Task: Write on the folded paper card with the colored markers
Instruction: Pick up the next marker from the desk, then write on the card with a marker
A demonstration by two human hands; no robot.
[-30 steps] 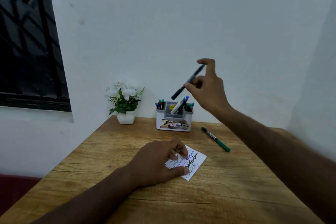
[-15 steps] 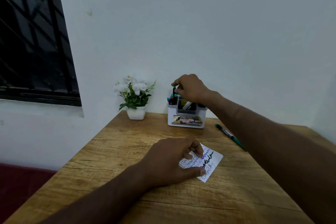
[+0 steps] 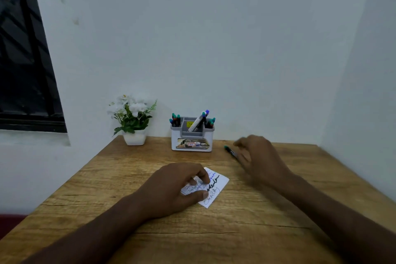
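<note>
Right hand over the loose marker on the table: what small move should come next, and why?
Probably close the fingers on the green-capped marker and lift it. The right hand hovers over it, blurred, holding nothing that shows, while the left hand pins the paper card flat, ready for writing.

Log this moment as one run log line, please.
left hand: pressing card flat | right hand: empty, blurred, over green marker | holder: markers inside
</note>
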